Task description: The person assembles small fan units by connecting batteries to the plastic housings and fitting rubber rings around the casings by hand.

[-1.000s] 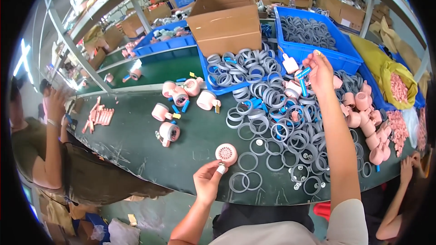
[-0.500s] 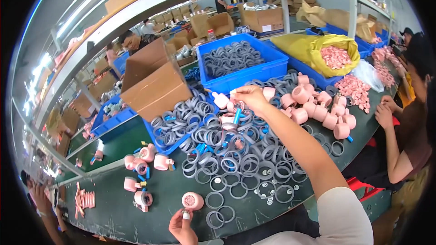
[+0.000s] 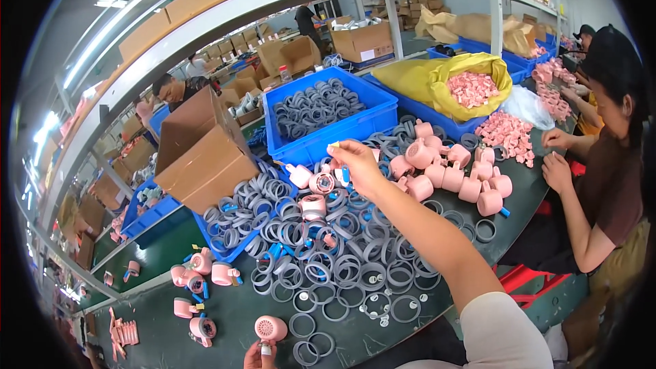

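Rising over far rings (image 3: 352,219), the right hand (image 3: 357,164), grip unclear, apparently lifts a blue cell (image 3: 346,175); near left hand (image 3: 258,359) pinches a pink part (image 3: 271,329).

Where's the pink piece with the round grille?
In the head view, the pink piece is at bottom, left of centre, at the left hand, beside grey rings.

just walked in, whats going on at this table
One person is working over a green table. Their left hand holds a pink part, its round grille showing. Their right hand is over the heap of gray rings, near more pink cups; whether it grips anything is unclear. A co-worker sits to the right, hands by the table edge.
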{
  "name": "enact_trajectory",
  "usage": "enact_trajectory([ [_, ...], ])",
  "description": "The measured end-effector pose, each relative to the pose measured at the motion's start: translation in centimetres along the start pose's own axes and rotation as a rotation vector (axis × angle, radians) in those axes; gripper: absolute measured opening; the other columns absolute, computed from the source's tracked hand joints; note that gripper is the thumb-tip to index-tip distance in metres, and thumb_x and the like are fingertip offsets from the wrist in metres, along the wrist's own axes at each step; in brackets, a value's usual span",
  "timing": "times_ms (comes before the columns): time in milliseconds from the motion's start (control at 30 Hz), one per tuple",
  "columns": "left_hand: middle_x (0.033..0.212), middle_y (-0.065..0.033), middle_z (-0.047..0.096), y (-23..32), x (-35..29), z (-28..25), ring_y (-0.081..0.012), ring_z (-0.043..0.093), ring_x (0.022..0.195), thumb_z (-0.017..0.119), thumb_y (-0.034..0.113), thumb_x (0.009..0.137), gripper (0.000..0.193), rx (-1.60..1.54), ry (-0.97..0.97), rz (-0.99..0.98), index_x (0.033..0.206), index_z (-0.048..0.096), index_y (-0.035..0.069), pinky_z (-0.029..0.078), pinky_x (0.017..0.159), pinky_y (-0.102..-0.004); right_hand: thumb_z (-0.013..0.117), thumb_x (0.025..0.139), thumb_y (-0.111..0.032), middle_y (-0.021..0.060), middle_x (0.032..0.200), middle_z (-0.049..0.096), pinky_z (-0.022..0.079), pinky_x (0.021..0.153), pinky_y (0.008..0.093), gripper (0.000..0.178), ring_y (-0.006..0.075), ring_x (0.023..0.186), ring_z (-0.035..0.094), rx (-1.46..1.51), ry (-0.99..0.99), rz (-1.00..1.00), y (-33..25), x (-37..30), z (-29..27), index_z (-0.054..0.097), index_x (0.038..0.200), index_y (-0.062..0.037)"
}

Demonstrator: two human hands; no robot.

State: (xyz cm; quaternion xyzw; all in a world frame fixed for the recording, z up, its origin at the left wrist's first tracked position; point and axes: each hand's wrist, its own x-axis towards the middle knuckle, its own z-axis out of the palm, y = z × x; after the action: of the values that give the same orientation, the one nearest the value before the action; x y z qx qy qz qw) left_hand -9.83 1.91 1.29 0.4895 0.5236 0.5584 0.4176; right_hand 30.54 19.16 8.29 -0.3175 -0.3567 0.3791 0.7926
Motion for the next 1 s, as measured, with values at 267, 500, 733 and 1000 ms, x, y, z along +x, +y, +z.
enact_trajectory([
  [267,0.092,-0.0084,0.063,-0.8,0.0,-0.4,-0.015,0.057,0.084,0.064,0.018,0.085,0.027,-0.035,-0.01,0.003,0.099,0.061,-0.005,0.046,0.076,-0.027,0.066,0.08,-0.009,-0.0016,0.073,0.06,0.043,0.058,0.0231,0.009,0.0054,0.066,0.053,-0.502,-0.225,-0.057,1.4,-5.5,2.4,0.065,0.085,-0.0021],
  [500,0.086,-0.0034,0.057,-2.8,0.7,0.2,-0.0129,0.055,0.081,0.06,0.013,0.087,0.013,-0.099,-0.018,0.061,0.088,0.051,0.005,0.048,0.072,-0.0265,0.063,0.076,-0.014,0.0043,0.069,0.058,0.043,0.052,0.0306,0.007,0.0178,0.062,0.058,-0.659,-0.74,-0.189,5.7,-18.1,9.7,0.061,0.076,-0.0073],
  [733,0.095,-0.0047,0.056,-1.3,-0.5,1.3,-0.0145,0.053,0.083,0.056,0.014,0.09,0.021,-0.213,-0.058,0.015,0.107,0.052,0.001,0.046,0.072,-0.0264,0.06,0.08,-0.016,0.004,0.077,0.058,0.043,0.054,0.04,0.008,0.0291,0.067,0.058,-0.613,-0.886,-0.259,9.1,-23.7,12.9,0.057,0.081,-0.0091],
  [1000,0.101,-0.0074,0.057,-2.6,1.0,0.1,-0.0166,0.056,0.092,0.062,0.008,0.084,0.018,-0.298,-0.121,0.03,0.098,0.055,-0.001,0.049,0.079,-0.0285,0.062,0.076,-0.02,0.0097,0.06,0.053,0.04,0.047,0.0414,0.014,0.0323,0.055,0.055,-0.613,-0.776,-0.208,8.8,-23.3,13.4,0.054,0.07,-0.0095],
])
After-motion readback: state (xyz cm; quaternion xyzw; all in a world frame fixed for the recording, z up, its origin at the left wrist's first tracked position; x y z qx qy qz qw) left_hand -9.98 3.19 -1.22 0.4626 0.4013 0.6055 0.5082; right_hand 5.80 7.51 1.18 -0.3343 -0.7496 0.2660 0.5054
